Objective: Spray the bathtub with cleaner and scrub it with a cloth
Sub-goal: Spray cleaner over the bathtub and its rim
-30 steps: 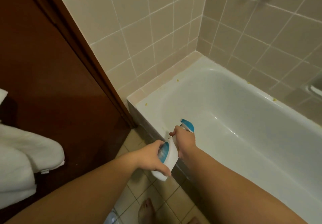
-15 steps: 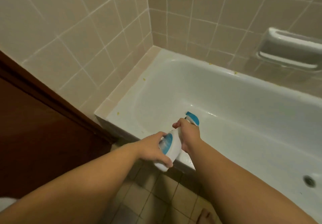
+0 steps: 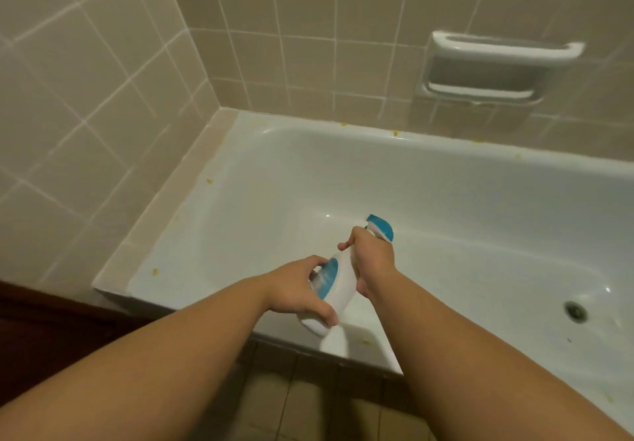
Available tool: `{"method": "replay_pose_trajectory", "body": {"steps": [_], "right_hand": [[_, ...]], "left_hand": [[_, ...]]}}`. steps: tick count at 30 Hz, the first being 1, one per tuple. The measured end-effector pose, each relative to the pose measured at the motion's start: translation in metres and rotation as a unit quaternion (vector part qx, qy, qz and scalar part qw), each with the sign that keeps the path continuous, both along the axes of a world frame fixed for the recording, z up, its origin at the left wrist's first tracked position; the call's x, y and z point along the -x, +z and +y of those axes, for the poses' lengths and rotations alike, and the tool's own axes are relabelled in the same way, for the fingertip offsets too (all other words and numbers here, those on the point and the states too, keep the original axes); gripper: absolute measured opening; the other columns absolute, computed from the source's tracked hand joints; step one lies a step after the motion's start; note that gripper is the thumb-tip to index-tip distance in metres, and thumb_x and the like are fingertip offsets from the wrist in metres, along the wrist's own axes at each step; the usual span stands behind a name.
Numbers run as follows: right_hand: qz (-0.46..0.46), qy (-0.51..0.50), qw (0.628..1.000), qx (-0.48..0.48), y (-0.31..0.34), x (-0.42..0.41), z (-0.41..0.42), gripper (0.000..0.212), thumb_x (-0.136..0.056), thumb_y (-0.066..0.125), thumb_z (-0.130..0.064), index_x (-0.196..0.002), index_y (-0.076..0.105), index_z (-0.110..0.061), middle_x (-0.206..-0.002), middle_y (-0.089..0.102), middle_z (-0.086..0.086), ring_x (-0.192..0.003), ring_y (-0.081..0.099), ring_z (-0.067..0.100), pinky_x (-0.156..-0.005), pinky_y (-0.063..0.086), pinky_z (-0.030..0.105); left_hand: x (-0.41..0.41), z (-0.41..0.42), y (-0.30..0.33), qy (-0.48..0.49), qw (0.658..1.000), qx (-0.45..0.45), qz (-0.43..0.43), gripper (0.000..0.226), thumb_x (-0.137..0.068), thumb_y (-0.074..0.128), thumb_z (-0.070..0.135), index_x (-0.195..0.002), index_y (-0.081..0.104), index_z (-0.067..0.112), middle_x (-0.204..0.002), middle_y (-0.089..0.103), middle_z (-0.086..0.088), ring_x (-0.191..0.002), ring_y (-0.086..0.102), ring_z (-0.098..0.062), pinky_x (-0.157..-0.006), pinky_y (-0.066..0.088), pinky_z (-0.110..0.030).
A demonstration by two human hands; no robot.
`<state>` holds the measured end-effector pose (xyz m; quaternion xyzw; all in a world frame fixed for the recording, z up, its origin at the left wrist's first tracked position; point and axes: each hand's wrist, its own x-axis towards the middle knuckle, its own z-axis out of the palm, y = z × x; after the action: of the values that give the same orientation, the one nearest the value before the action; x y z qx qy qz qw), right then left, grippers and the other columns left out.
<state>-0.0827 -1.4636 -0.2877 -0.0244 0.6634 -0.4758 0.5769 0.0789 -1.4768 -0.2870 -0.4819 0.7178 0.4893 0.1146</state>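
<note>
- Nearest, at the lower centre of the frame, both forearms reach forward over the brown floor tiles (image 3: pixel 308 403) toward the tub.
- Centrally, a white spray bottle (image 3: pixel 338 289) lies tilted between the hands, its base toward the camera and its blue nozzle head pointing into the tub; the blue label on its side is too blurred to read.
- Left hand (image 3: pixel 295 291) curls round the bottle's lower body, thumb across the base.
- Right hand (image 3: pixel 374 262) grips the bottle's neck just below the blue head, fingers wrapped closed around it.
- Beyond, the white bathtub (image 3: pixel 178 234) fills the middle and right of the frame; small yellowish specks dot its rim, and a drain (image 3: pixel 575 310) sits at the right.
- Farthest, at the upper right, a white soap holder (image 3: pixel 487 70) is recessed in the beige tiled wall (image 3: pixel 85 80).
</note>
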Motion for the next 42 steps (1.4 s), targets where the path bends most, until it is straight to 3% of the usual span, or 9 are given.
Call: {"method": "replay_pose_trajectory", "body": {"steps": [3,8,12,16,19,23,27,35,42], "right_hand": [[-0.008,-0.01,1.0,0.008,-0.011,0.03,0.002,0.044,-0.063,0.065,-0.014,-0.106,0.063,-0.01,-0.099,0.068,0.014,-0.077,0.063,0.028,-0.073,0.058,0.04],[0.011,-0.052,0.999,-0.009,-0.023,0.09,0.01,0.052,-0.058,0.063,-0.015,-0.111,0.06,-0.014,-0.108,0.071,0.016,-0.084,0.068,0.034,-0.085,0.059,0.055],[0.015,-0.089,0.996,-0.017,-0.029,0.147,0.02,0.058,-0.057,0.065,-0.016,-0.114,0.066,-0.008,-0.098,0.071,0.013,-0.077,0.065,0.03,-0.076,0.06,0.043],[0.03,-0.109,0.993,-0.034,-0.033,0.209,0.034,0.038,-0.067,0.064,-0.012,-0.105,0.063,-0.009,-0.088,0.061,0.011,-0.074,0.06,0.029,-0.077,0.058,0.045],[0.033,-0.136,0.989,-0.048,-0.038,0.253,0.046,0.042,-0.067,0.065,-0.013,-0.108,0.062,-0.009,-0.089,0.061,0.012,-0.075,0.061,0.031,-0.083,0.058,0.051],[0.042,-0.185,0.981,-0.044,-0.046,0.309,0.064,0.026,-0.078,0.068,-0.013,-0.104,0.065,-0.01,-0.089,0.065,0.01,-0.07,0.061,0.026,-0.068,0.056,0.037],[0.04,-0.232,0.97,-0.061,-0.05,0.362,0.084,0.038,-0.076,0.068,-0.016,-0.114,0.064,-0.011,-0.096,0.069,0.012,-0.077,0.066,0.029,-0.064,0.055,0.035],[0.065,-0.311,0.945,-0.073,-0.055,0.456,0.138,0.017,-0.081,0.069,-0.016,-0.097,0.064,-0.018,-0.096,0.07,0.01,-0.082,0.066,0.029,-0.076,0.058,0.04],[0.058,-0.361,0.925,-0.103,-0.047,0.516,0.192,0.032,-0.084,0.068,-0.022,-0.115,0.061,-0.022,-0.104,0.067,0.01,-0.09,0.068,0.031,-0.086,0.06,0.049]], "left_hand": [[0.03,-0.005,-0.008,-0.017,1.0,-0.005,0.002,0.1,-0.067,0.092,0.048,-0.146,0.032,0.037,-0.131,0.049,0.009,-0.111,0.058,-0.017,-0.092,0.057,-0.026],[0.093,-0.009,-0.025,-0.052,0.998,-0.025,0.007,0.111,-0.059,0.093,0.053,-0.149,0.031,0.038,-0.133,0.049,0.009,-0.113,0.059,-0.018,-0.093,0.057,-0.028],[0.152,-0.011,-0.03,-0.076,0.996,-0.039,0.019,0.111,-0.056,0.096,0.047,-0.148,0.034,0.036,-0.126,0.052,0.013,-0.105,0.062,-0.009,-0.089,0.057,-0.025],[0.217,-0.009,-0.038,-0.12,0.991,-0.054,0.017,0.114,-0.052,0.096,0.051,-0.147,0.034,0.037,-0.126,0.052,0.012,-0.107,0.062,-0.01,-0.094,0.058,-0.031],[0.266,-0.005,-0.046,-0.149,0.987,-0.063,0.014,0.114,-0.054,0.096,0.05,-0.148,0.032,0.036,-0.127,0.052,0.011,-0.109,0.062,-0.012,-0.095,0.059,-0.033],[0.329,-0.002,-0.051,-0.202,0.977,-0.066,0.014,0.108,-0.061,0.094,0.044,-0.148,0.031,0.035,-0.128,0.052,0.009,-0.112,0.06,-0.016,-0.095,0.059,-0.034],[0.391,0.009,-0.056,-0.247,0.966,-0.074,0.012,0.106,-0.064,0.093,0.043,-0.148,0.03,0.036,-0.13,0.05,0.009,-0.114,0.059,-0.018,-0.097,0.058,-0.032],[0.501,0.046,-0.06,-0.311,0.947,-0.079,0.021,0.1,-0.072,0.09,0.033,-0.15,0.027,0.034,-0.133,0.048,0.005,-0.117,0.057,-0.021,-0.1,0.056,-0.033],[0.573,0.09,-0.059,-0.352,0.931,-0.094,0.036,0.099,-0.07,0.092,0.028,-0.148,0.03,0.034,-0.13,0.05,0.007,-0.114,0.059,-0.02,-0.097,0.057,-0.031]]}}
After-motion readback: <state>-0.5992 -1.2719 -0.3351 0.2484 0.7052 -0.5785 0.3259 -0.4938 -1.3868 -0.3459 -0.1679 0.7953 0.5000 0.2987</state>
